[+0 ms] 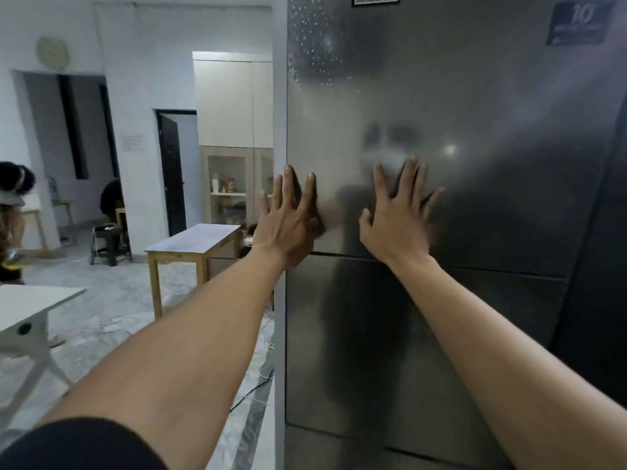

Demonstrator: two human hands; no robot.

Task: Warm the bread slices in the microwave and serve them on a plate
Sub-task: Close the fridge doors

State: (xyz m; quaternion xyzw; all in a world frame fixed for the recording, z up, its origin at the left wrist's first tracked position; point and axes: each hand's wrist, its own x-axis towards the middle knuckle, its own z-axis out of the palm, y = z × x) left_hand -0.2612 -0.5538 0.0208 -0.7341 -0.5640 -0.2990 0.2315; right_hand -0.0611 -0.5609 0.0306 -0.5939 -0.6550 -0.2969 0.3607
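Note:
A tall grey steel fridge (pixel 458 96) fills the right half of the view, its doors closed. My left hand (pixel 288 218) lies flat with straight fingers at the left edge of the upper door, just above the seam with the lower door. My right hand (pixel 397 215) presses flat on the same door, fingers spread. Neither hand holds anything. No bread, microwave or plate is in view.
A wooden table with a white top (pixel 195 244) stands left of the fridge. The corner of a white table (pixel 30 300) is at the near left. A person (pixel 12 205) stands at the far left. Cables (pixel 254 385) lie on the marble floor by the fridge.

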